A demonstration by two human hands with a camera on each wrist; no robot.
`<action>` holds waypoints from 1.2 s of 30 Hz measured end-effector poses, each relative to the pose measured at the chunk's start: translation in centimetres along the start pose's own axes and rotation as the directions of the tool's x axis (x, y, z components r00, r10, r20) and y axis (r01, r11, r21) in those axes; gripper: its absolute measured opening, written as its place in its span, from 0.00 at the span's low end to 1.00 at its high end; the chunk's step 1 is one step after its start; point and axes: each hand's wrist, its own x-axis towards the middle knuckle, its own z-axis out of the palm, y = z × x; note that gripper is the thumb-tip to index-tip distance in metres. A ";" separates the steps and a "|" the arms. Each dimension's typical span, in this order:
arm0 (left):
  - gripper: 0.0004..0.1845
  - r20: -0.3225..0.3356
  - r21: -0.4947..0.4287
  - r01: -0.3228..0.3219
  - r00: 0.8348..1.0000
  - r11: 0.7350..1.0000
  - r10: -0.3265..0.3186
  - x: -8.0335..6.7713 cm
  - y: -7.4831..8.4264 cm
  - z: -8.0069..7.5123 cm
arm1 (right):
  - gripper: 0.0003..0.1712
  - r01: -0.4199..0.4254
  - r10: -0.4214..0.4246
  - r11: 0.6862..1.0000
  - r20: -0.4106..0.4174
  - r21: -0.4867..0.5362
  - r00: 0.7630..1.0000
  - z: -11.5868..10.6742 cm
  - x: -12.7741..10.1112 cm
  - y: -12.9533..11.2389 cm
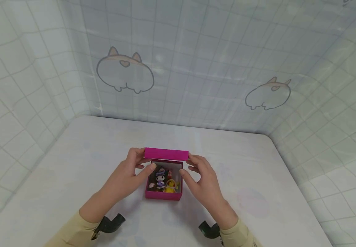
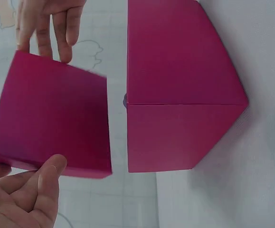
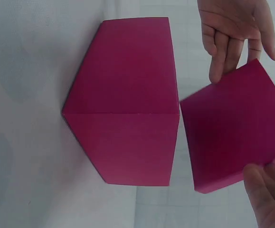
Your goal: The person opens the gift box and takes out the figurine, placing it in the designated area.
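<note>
Holding a magenta lid (image 1: pixel 166 154) between them, left hand (image 1: pixel 131 175) and right hand (image 1: pixel 204 178) flank an uncovered box (image 1: pixel 163 196) of small figurines (image 1: pixel 160 179).

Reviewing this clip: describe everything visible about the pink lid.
The lid is plain magenta, squarish and flat with shallow sides, and looks like smooth cardboard. It is off the matching box, raised and tilted, with a gap between them in the left wrist view. From the head view it appears just past the box's far rim. The left grip holds one end, the right grip the other.
</note>
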 end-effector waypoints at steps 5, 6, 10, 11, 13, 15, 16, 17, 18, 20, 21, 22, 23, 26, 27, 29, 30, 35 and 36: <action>0.26 -0.018 0.006 -0.006 1.000 1.000 0.006 -0.1 -0.2 0.1 | 0.27 -0.027 0.028 0.999 -0.020 0.040 0.999 0.2 -0.1 0.0; 0.26 -0.023 0.021 -0.004 1.000 1.000 0.005 -0.2 -0.3 0.2 | 0.25 -0.033 0.034 0.998 -0.034 0.045 0.999 0.2 -0.2 0.1; 0.20 -0.042 0.046 -0.033 0.998 0.998 0.035 -0.3 -0.1 0.2 | 0.18 -0.087 0.094 0.994 -0.099 0.067 0.991 0.5 -0.3 0.3; 0.19 -0.047 0.050 -0.041 0.998 0.998 0.043 -0.3 0.0 0.2 | 0.17 -0.104 0.112 0.991 -0.112 0.080 0.987 0.6 -0.4 0.3; 0.18 -0.054 0.047 -0.062 0.996 0.997 0.064 -0.3 0.0 0.2 | 0.17 -0.127 0.140 0.987 -0.129 0.103 0.982 0.7 -0.5 0.3; 0.18 -0.058 0.047 -0.071 0.996 0.996 0.074 -0.3 0.0 0.2 | 0.18 -0.133 0.150 0.984 -0.141 0.122 0.979 0.9 -0.5 0.4; 0.18 -0.060 0.047 -0.072 0.995 0.996 0.075 -0.3 -0.1 0.1 | 0.18 -0.131 0.149 0.983 -0.148 0.125 0.978 0.9 -0.5 0.4; 0.17 -0.062 0.045 -0.072 0.995 0.996 0.075 -0.3 -0.1 0.1 | 0.18 -0.127 0.147 0.983 -0.155 0.132 0.977 1.0 -0.6 0.5; 0.17 -0.066 0.041 -0.069 0.995 0.997 0.071 -0.4 -0.1 0.1 | 0.19 -0.122 0.143 0.983 -0.164 0.134 0.976 1.1 -0.6 0.5; 0.16 -0.073 0.026 -0.054 0.996 0.998 0.056 -0.5 -0.2 0.1 | 0.19 -0.115 0.141 0.982 -0.179 0.147 0.974 1.2 -0.6 0.5; 0.16 -0.079 0.023 -0.045 0.996 0.999 0.047 -0.5 -0.2 0.1 | 0.19 -0.115 0.143 0.981 -0.183 0.155 0.973 1.3 -0.6 0.5; 0.16 -0.087 0.021 -0.036 0.995 0.999 0.038 -0.6 -0.2 0.2 | 0.20 -0.117 0.148 0.979 -0.184 0.168 0.972 1.3 -0.6 0.5; 0.17 -0.098 0.024 -0.028 0.995 0.999 0.030 -0.7 -0.3 0.2 | 0.20 -0.122 0.154 0.976 -0.182 0.179 0.971 1.4 -0.6 0.4; 0.20 -0.143 0.039 -0.013 0.990 0.999 0.018 -0.9 -0.6 0.1 | 0.21 -0.130 0.164 0.971 -0.164 0.199 0.973 1.8 -0.6 0.2; 0.22 -0.161 0.049 -0.010 0.987 0.999 0.018 -1.0 -0.7 0.1 | 0.21 -0.129 0.161 0.971 -0.158 0.200 0.974 2.0 -0.5 0.1; 0.24 -0.194 0.055 -0.008 0.981 0.998 0.018 -1.1 -0.9 0.0 | 0.21 -0.118 0.148 0.974 -0.149 0.192 0.978 2.4 -0.4 -0.1; 0.24 -0.207 0.054 -0.007 0.978 0.999 0.018 -1.3 -1.1 -0.2 | 0.20 -0.112 0.140 0.976 -0.144 0.186 0.980 2.6 -0.3 -0.2; 0.24 -0.267 0.077 0.001 0.964 0.997 0.020 -2.0 -2.0 -1.2 | 0.20 -0.052 0.069 0.990 -0.135 0.128 0.988 3.8 0.1 -1.0; 0.23 -0.279 0.093 0.006 0.960 0.996 0.020 -2.2 -2.2 -1.4 | 0.20 -0.041 0.056 0.992 -0.133 0.116 0.989 4.0 0.1 -1.1</action>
